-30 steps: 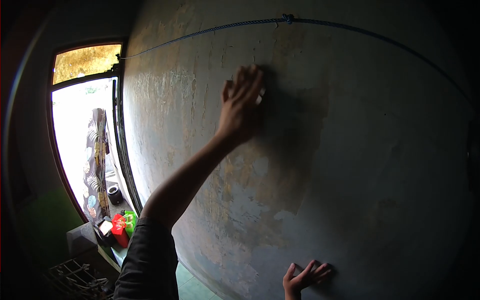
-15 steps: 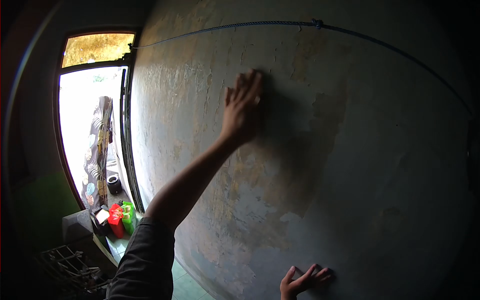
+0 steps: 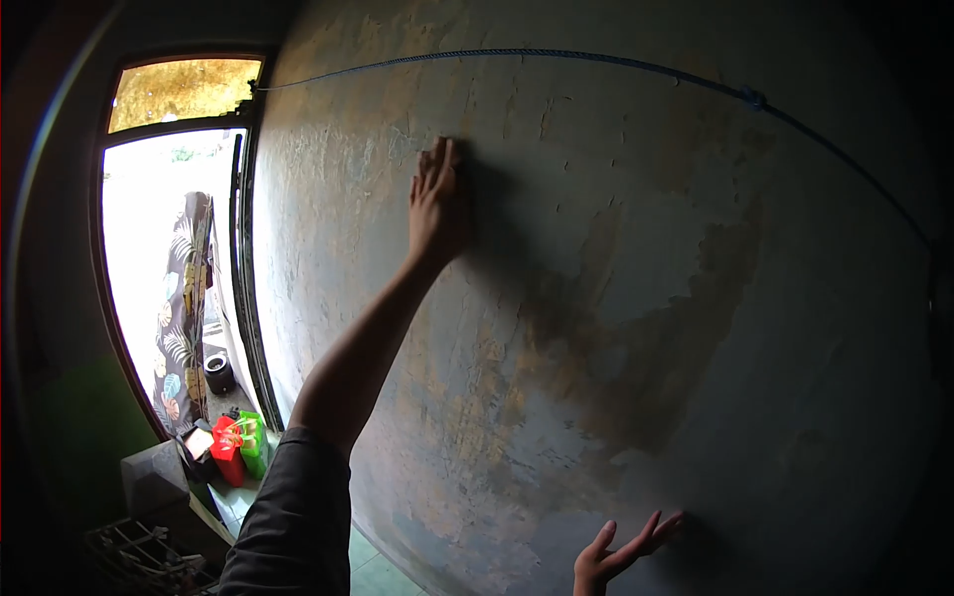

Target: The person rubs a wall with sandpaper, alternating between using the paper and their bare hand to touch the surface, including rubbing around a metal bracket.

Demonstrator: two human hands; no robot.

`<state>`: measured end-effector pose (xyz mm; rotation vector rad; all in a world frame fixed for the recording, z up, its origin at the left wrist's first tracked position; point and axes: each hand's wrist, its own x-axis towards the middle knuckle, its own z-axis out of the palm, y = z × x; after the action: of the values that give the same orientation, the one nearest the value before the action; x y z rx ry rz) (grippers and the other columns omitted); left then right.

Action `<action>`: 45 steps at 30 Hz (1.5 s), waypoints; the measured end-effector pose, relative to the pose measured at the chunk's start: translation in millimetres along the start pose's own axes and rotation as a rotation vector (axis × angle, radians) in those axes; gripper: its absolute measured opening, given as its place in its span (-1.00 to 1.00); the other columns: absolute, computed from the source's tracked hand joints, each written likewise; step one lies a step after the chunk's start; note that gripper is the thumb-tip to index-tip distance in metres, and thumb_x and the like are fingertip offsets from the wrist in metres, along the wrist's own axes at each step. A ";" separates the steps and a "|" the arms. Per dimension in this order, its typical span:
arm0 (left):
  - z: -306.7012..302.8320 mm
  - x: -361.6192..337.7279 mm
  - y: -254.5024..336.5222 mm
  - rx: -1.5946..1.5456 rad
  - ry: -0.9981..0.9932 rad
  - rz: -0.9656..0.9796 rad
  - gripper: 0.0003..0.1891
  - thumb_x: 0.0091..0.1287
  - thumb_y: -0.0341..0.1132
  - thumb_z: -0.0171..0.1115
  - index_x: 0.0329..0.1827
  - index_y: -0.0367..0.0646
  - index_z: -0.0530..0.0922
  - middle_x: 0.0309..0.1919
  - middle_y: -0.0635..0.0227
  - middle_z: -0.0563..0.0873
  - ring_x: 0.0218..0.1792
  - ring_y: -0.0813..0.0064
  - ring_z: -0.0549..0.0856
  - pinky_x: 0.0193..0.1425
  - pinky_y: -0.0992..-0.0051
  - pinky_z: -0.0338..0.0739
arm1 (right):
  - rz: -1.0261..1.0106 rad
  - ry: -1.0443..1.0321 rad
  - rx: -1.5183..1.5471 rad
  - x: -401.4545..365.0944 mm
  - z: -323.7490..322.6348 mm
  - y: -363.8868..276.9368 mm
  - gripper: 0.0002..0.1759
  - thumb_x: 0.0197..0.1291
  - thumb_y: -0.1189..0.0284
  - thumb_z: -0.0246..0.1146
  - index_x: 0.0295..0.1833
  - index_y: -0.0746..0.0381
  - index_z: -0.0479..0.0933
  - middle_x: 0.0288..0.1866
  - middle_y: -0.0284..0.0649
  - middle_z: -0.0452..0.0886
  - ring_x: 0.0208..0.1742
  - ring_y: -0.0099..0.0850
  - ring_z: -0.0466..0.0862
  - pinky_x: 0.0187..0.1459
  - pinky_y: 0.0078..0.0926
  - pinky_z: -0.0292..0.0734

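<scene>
My left hand [image 3: 435,204] is raised against the worn, peeling wall [image 3: 556,248], below the blue rope [image 3: 517,53]. Its fingers point up, and nothing shows in it. Low on the right, my right hand [image 3: 626,551] is at the wall with fingers spread and its fingertips near the surface; it holds nothing. Brown patches and flaking paint mark the wall between the two hands. Shadow hides part of the surface beside each hand.
At the left is a bright open doorway [image 3: 139,228] with a leaf-patterned cloth [image 3: 184,308]. Red [image 3: 228,452] and green [image 3: 252,445] bags stand low by it. A metal rack [image 3: 149,551] lies at the lower left.
The view has shifted, and the rope's knot now appears further right. My left hand has moved left along the wall. My right hand's fingers are more stretched out.
</scene>
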<state>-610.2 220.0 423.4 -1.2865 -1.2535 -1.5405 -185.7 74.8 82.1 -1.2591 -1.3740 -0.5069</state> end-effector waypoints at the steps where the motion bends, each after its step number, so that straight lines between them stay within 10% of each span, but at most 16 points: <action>1: -1.6 -1.0 -6.5 -0.027 -0.023 0.045 -0.33 0.61 -0.12 0.07 0.73 -0.07 0.20 0.76 0.18 0.12 0.76 0.03 0.03 0.76 -0.07 -0.10 | 0.006 0.013 0.047 2.1 2.5 -12.7 -0.22 0.59 0.12 0.12 0.73 0.23 0.08 0.82 0.12 -0.13 0.81 0.15 -0.11 0.68 0.28 -0.16; 3: -15.6 -6.2 -7.4 -0.088 -0.063 0.130 -0.33 0.59 -0.13 0.11 0.71 -0.08 0.24 0.75 0.15 0.14 0.75 -0.01 0.02 0.75 -0.08 -0.09 | -0.010 0.030 0.155 1.4 15.4 -33.1 -0.23 0.59 0.13 0.12 0.72 0.24 0.08 0.82 0.14 -0.13 0.80 0.16 -0.10 0.68 0.29 -0.15; 7: -40.3 -59.1 33.8 -0.066 -0.493 0.958 -0.21 0.39 -0.20 0.37 0.71 0.24 0.28 0.75 0.33 0.19 0.76 0.18 0.06 0.80 -0.09 -0.10 | -0.057 0.055 0.259 6.4 36.9 -80.9 -0.23 0.57 0.18 0.14 0.72 0.25 0.07 0.81 0.20 -0.16 0.80 0.18 -0.11 0.67 0.29 -0.13; 14: -14.9 32.0 -75.1 -0.154 0.038 0.328 -0.34 0.57 -0.07 0.18 0.70 0.04 0.29 0.73 0.22 0.22 0.74 0.01 0.08 0.76 -0.07 -0.08 | -0.130 0.253 0.112 61.9 48.9 -99.9 -0.25 0.57 0.26 0.15 0.71 0.27 0.07 0.80 0.24 -0.16 0.79 0.21 -0.09 0.67 0.27 -0.09; 17: -25.0 11.9 -64.5 -0.115 -0.070 0.345 -0.33 0.57 -0.03 0.17 0.70 0.00 0.28 0.73 0.19 0.20 0.74 -0.05 0.05 0.77 -0.10 -0.13 | -0.101 0.337 0.047 97.5 41.8 -92.2 -0.29 0.59 0.28 0.13 0.69 0.30 0.10 0.80 0.22 -0.14 0.79 0.17 -0.07 0.69 0.19 -0.07; 20: -31.4 -38.6 -45.5 0.016 -0.334 0.948 -0.30 0.53 -0.03 0.24 0.71 0.25 0.26 0.73 0.38 0.22 0.75 0.15 0.07 0.79 -0.11 -0.15 | -0.115 0.385 -0.034 123.8 44.6 -84.5 -0.33 0.61 0.29 0.09 0.68 0.32 0.14 0.79 0.19 -0.07 0.79 0.13 -0.02 0.70 0.13 -0.06; 22: -39.5 -42.8 -43.3 -0.169 -0.456 0.999 -0.31 0.52 -0.14 0.26 0.71 0.29 0.27 0.74 0.41 0.21 0.76 0.21 0.03 0.80 -0.11 -0.16 | -0.170 0.398 -0.135 129.9 44.8 -81.8 -0.36 0.62 0.29 0.07 0.66 0.33 0.18 0.78 0.19 0.00 0.78 0.14 0.02 0.70 0.12 -0.04; 27: -27.6 45.5 -98.8 -0.152 -0.040 0.238 -0.34 0.62 0.03 0.02 0.73 0.03 0.22 0.75 0.18 0.15 0.76 0.00 -0.01 0.76 -0.16 -0.16 | -0.231 0.420 -0.223 134.7 45.2 -83.5 -0.44 0.65 0.31 0.03 0.61 0.33 0.27 0.73 0.18 0.14 0.75 0.13 0.12 0.66 0.08 0.08; 30: -32.1 15.2 -85.5 -0.089 -0.158 0.454 -0.37 0.65 -0.01 -0.02 0.73 0.06 0.23 0.75 0.19 0.16 0.76 -0.02 -0.02 0.77 -0.15 -0.18 | -0.231 0.430 -0.196 132.4 47.5 -84.0 -0.44 0.65 0.32 0.03 0.61 0.34 0.26 0.73 0.17 0.15 0.73 0.13 0.17 0.66 0.08 0.11; 33: -37.9 -49.2 -61.2 -0.226 -0.411 1.097 -0.40 0.54 -0.12 0.24 0.64 0.35 0.37 0.69 0.44 0.31 0.73 0.20 0.15 0.81 -0.07 -0.09 | -0.231 0.433 -0.208 133.1 46.8 -84.2 -0.43 0.65 0.30 0.03 0.61 0.35 0.25 0.73 0.18 0.16 0.73 0.14 0.16 0.66 0.10 0.09; 36: -42.8 -32.1 -64.7 -0.065 -0.431 0.981 -0.38 0.57 0.00 0.20 0.67 0.25 0.34 0.71 0.43 0.28 0.73 0.20 0.13 0.80 -0.08 -0.10 | -0.230 0.422 -0.203 133.5 46.6 -80.8 -0.41 0.65 0.26 0.02 0.61 0.36 0.25 0.72 0.20 0.15 0.73 0.17 0.14 0.66 0.14 0.06; 40: -34.8 34.8 -105.5 -0.117 -0.110 0.203 -0.37 0.63 -0.10 0.07 0.72 0.03 0.23 0.74 0.19 0.19 0.75 0.01 0.06 0.75 -0.14 -0.08 | -0.244 0.433 -0.218 132.7 47.4 -82.9 -0.43 0.66 0.29 0.02 0.61 0.35 0.27 0.72 0.18 0.17 0.73 0.13 0.17 0.66 0.10 0.09; 45: -43.5 -33.4 -68.8 -0.159 -0.334 0.668 -0.38 0.60 -0.22 0.05 0.72 0.07 0.24 0.74 0.25 0.20 0.73 0.03 0.11 0.77 -0.12 -0.08 | -0.242 0.428 -0.226 131.8 46.7 -82.4 -0.41 0.66 0.26 0.01 0.62 0.35 0.25 0.72 0.20 0.17 0.73 0.16 0.17 0.64 0.15 0.10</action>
<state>-678.8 192.6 375.8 -1.8844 -0.7642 -0.9793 -248.7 138.1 217.6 -1.0832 -1.1277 -1.0599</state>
